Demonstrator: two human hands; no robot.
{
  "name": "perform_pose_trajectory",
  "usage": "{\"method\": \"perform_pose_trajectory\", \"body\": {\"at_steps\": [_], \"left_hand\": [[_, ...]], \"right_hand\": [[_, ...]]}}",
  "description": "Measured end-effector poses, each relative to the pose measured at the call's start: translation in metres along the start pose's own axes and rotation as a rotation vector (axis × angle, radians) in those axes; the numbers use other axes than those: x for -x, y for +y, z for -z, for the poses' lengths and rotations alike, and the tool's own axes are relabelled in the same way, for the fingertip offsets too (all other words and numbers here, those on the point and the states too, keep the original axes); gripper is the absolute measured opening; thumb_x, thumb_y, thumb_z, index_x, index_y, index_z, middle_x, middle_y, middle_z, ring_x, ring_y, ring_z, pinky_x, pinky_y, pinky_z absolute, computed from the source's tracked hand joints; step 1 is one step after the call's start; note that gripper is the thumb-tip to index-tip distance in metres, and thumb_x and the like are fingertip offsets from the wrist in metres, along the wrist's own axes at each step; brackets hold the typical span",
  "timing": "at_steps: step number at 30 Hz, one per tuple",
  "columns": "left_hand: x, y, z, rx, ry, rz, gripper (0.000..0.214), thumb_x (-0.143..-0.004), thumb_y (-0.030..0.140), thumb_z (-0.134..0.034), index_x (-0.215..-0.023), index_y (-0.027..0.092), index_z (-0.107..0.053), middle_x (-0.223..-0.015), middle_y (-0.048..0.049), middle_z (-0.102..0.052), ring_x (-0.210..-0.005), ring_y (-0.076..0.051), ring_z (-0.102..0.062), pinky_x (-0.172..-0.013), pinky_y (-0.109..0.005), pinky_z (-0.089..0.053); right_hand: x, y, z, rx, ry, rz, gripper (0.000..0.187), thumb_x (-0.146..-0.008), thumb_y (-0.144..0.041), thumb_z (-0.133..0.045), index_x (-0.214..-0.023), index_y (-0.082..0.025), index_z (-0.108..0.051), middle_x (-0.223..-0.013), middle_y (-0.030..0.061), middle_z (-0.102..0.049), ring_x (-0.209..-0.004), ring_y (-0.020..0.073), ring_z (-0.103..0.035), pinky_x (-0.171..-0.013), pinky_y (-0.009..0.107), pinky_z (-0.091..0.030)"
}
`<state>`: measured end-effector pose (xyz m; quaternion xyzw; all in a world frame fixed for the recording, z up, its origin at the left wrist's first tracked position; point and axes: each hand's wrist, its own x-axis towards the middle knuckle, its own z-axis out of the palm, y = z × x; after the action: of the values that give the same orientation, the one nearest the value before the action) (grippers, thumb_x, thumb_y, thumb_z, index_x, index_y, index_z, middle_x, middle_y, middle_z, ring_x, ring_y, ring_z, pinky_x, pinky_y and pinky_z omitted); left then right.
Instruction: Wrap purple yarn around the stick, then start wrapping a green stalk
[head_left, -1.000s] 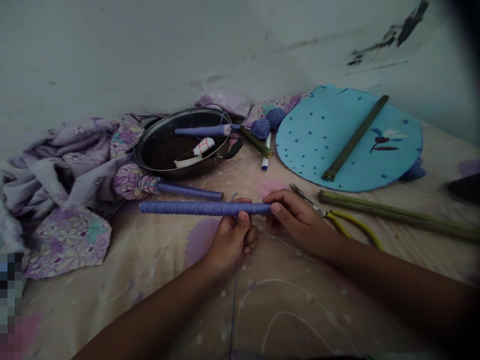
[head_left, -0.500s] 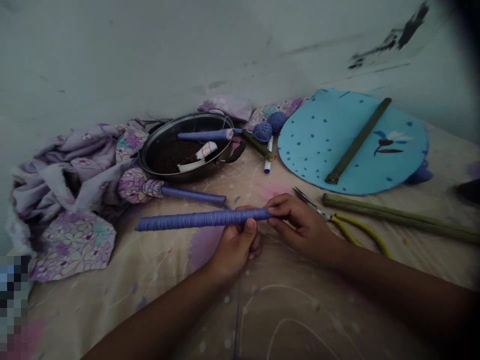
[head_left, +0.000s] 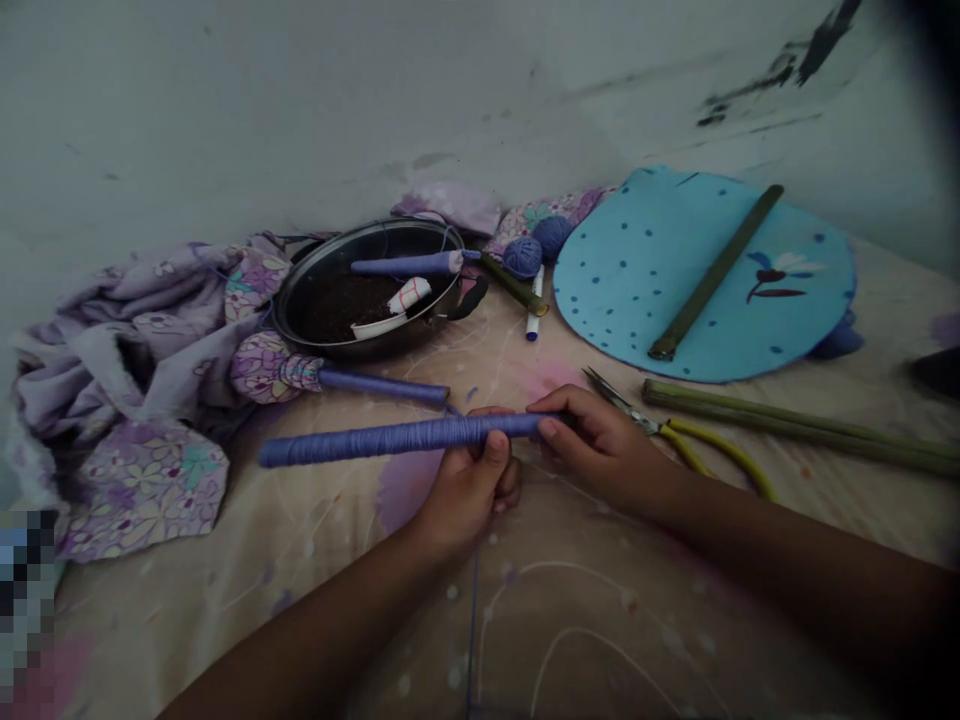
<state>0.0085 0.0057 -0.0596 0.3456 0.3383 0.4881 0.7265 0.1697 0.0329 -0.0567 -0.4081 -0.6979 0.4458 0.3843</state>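
A long stick wrapped in purple yarn (head_left: pixel 375 440) lies level above the bedsheet, held by both hands. My left hand (head_left: pixel 469 490) is closed round it from below, near its right end. My right hand (head_left: pixel 600 445) pinches that right end with thumb and fingers. A thin purple yarn strand (head_left: pixel 471 620) hangs from the left hand toward the bottom edge. A second yarn-wrapped stick (head_left: pixel 382 386) lies just behind, its left end under floral cloth.
A dark metal pan (head_left: pixel 300 300) holds another wrapped stick and a white roll. Yarn balls (head_left: pixel 523 256) and a marker (head_left: pixel 533 318) lie beside it. A blue round mat (head_left: pixel 637 290) carries a green stalk. Yellow-handled pliers (head_left: pixel 675 440) and green stalks (head_left: pixel 795 425) lie right. Crumpled floral cloth (head_left: pixel 127 400) lies left.
The wrapped stick's left end has dipped and swung slightly toward me. Both hands have kept their hold near its right end, shifting only a little.
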Motion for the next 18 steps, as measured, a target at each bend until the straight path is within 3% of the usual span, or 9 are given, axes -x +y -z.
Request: {"method": "perform_pose_trajectory", "body": {"at_steps": [7,11,14,18], "left_hand": [[-0.0012,-0.0007,0.0015,0.019,0.002,-0.004,0.035,-0.078,0.047,-0.059,-0.1,0.023,-0.045,-0.057,0.0103,-0.029,-0.039,-0.001,-0.022,-0.036,-0.013,-0.021],[-0.0007,-0.0001,0.0009,0.026,-0.005,-0.015,0.039,-0.078,0.049,-0.058,-0.105,0.024,-0.046,-0.056,0.0101,-0.029,-0.039,-0.002,-0.022,-0.036,-0.014,-0.021],[-0.0002,0.0004,-0.0003,0.029,-0.001,-0.01,0.04,-0.077,0.05,-0.059,-0.106,0.024,-0.047,-0.056,0.01,-0.028,-0.04,-0.002,-0.022,-0.036,-0.014,-0.021],[-0.0001,0.0017,-0.0013,0.021,-0.001,-0.009,0.04,-0.077,0.05,-0.059,-0.105,0.023,-0.05,-0.054,0.0101,-0.024,-0.04,-0.002,-0.02,-0.036,-0.014,-0.02]], "right_hand": [[-0.0019,0.0066,-0.0015,0.047,0.08,0.308,0.011,-0.081,-0.014,-0.054,-0.088,-0.021,-0.049,-0.097,0.0046,-0.054,-0.09,0.014,-0.055,-0.074,0.028,-0.045],[-0.0003,0.0033,0.0005,-0.015,0.038,0.169,0.012,-0.085,-0.028,-0.055,-0.094,-0.022,-0.05,-0.087,0.0021,-0.057,-0.074,0.0114,-0.055,-0.062,0.024,-0.045],[0.0015,0.0002,0.0019,-0.037,0.002,0.026,0.019,-0.091,-0.039,-0.043,-0.096,-0.022,-0.049,-0.07,-0.0013,-0.056,-0.058,0.0098,-0.051,-0.051,0.023,-0.042],[0.001,-0.0015,0.0019,0.025,-0.017,-0.078,0.027,-0.094,-0.041,-0.033,-0.092,-0.021,-0.051,-0.059,-0.0028,-0.052,-0.051,0.0102,-0.05,-0.047,0.024,-0.039]]}}
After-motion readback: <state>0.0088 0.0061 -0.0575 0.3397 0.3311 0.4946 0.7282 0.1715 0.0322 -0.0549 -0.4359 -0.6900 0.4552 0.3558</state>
